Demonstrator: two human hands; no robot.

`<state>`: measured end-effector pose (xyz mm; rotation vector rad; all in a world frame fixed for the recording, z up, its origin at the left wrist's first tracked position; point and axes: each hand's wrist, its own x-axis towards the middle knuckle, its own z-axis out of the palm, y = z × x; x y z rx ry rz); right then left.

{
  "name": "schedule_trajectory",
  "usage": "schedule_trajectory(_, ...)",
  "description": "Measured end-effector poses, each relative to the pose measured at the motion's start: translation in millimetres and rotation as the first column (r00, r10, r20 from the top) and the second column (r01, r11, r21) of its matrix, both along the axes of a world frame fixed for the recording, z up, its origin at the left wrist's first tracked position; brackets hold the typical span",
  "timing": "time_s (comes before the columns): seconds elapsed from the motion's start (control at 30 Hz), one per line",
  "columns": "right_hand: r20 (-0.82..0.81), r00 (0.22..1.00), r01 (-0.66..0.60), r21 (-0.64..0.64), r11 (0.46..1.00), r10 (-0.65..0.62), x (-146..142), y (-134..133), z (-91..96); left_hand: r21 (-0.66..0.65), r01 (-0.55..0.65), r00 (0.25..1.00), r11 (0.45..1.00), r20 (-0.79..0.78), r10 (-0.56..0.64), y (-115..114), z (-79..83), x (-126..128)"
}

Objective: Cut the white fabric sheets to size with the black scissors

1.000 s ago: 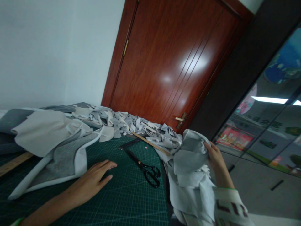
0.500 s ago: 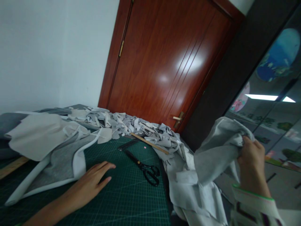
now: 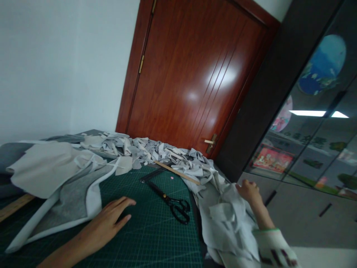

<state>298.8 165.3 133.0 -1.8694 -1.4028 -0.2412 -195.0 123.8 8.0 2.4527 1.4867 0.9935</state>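
At the left end of the green cutting mat, grey cloth with white edging, overlapped by a cream piece. Wooden strip just beside, partly covered.

Next, left hand: palm down, fingers loosely extended, thumb well apart, nothing held. Low over the mat, just beside the white-edged cloth; contact with the mat, cannot tell.

Along the far side, long heap of pale scraps, stretching toward the right. In front of the heap, black angled tool, then wooden ruler lying slantwise, far end left, near end right, right part against scraps. Tiny pink disc between ruler and scissors.

Mid-mat, black scissors: blades away and left, handles nearer and right. Between both hands, closer to the left one, touching neither.

Far right, loose pale cloth pile, rumpled, layered, over the mat's right edge. Long axis roughly from scraps toward the wearer. Right hand at the pile's upper right edge, fingers curled, narrow; pinching cloth or merely touching, cannot tell. From there, pile below and to the left. Clearly nearer to right hand than left; scissors in between.
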Motion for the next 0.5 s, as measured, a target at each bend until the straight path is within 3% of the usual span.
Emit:
schedule_trajectory(0.1,0.054,0.988,-0.129,-0.230,0.965,0.145,-32,-8,-37.8,-0.007,-0.007,1.000,1.000,-0.020,0.007,1,-1.8,1)
schedule_trajectory(0.23,-0.004,0.903,-0.379,-0.476,0.794,0.429,-73,-28,-83.1,-0.017,-0.011,0.999,1.000,-0.035,0.011,3,-5.7,1)
schedule_trajectory(0.3,0.051,0.903,-0.344,-0.506,0.791,0.426,-88,-37,-100.9,-0.032,-0.012,0.999,0.999,-0.037,0.011,3,-6.2,1)
schedule_trajectory(0.37,0.150,0.921,-0.236,-0.517,0.823,0.359,-97,-43,-113.7,-0.051,-0.013,0.999,0.999,-0.042,0.011,3,-5.2,1)
schedule_trajectory(0.5,0.215,0.933,-0.134,-0.535,0.834,0.288,-101,-38,-123.6,-0.075,-0.001,0.999,0.997,-0.054,-0.003,1,-1.3,1)
